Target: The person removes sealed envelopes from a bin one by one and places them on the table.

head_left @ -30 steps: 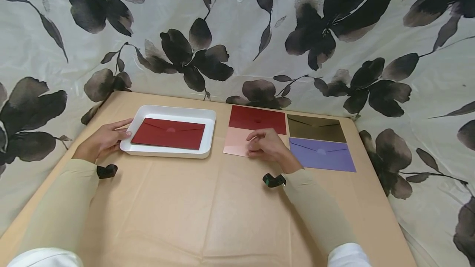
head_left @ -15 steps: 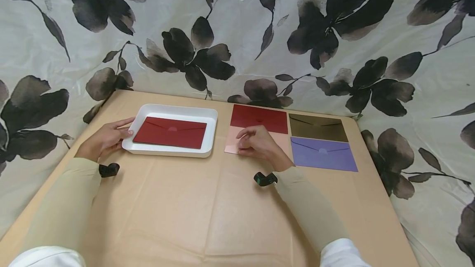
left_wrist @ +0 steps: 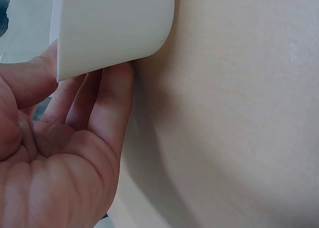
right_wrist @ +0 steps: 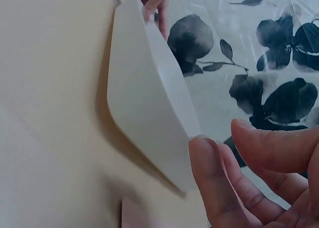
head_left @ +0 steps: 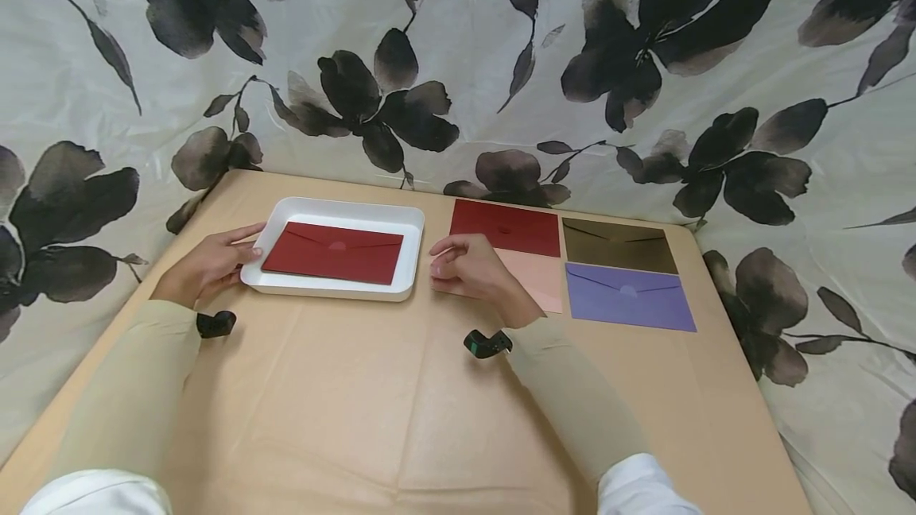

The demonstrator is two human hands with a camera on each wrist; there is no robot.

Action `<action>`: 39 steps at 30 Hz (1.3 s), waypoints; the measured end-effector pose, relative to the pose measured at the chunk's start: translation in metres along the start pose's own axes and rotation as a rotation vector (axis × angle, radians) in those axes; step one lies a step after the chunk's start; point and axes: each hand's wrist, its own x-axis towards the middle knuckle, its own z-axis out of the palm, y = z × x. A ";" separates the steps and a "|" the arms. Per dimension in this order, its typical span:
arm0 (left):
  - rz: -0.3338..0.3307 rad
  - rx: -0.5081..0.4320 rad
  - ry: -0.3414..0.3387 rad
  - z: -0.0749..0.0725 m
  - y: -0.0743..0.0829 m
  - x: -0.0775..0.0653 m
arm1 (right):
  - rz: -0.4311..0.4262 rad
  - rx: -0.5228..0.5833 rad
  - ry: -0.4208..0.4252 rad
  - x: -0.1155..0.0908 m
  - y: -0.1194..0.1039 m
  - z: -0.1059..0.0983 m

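Observation:
My left hand grips the left end of a white tray, and in the left wrist view its thumb lies at the rim of the tray with fingers underneath. Inside the tray lies a dark red envelope, flap side up. Just right of the tray is my right hand, over a light pink envelope and hiding part of it. In the right wrist view, the thumb and fingers of the right hand are bent and apart, with nothing between them, close to the tray's corner.
A second dark red envelope lies behind the pink one. To the right are a gold-brown envelope and a purple envelope. The tan-covered table meets a floral sheet at its far edge.
My right hand has moved left across the pink envelope towards the tray, uncovering that envelope's right part. The left hand keeps its hold on the tray. The whole view has shifted slightly.

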 end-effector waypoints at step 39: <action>0.028 -0.051 -0.010 -0.001 -0.001 0.001 | 0.056 0.175 0.047 0.034 -0.024 0.089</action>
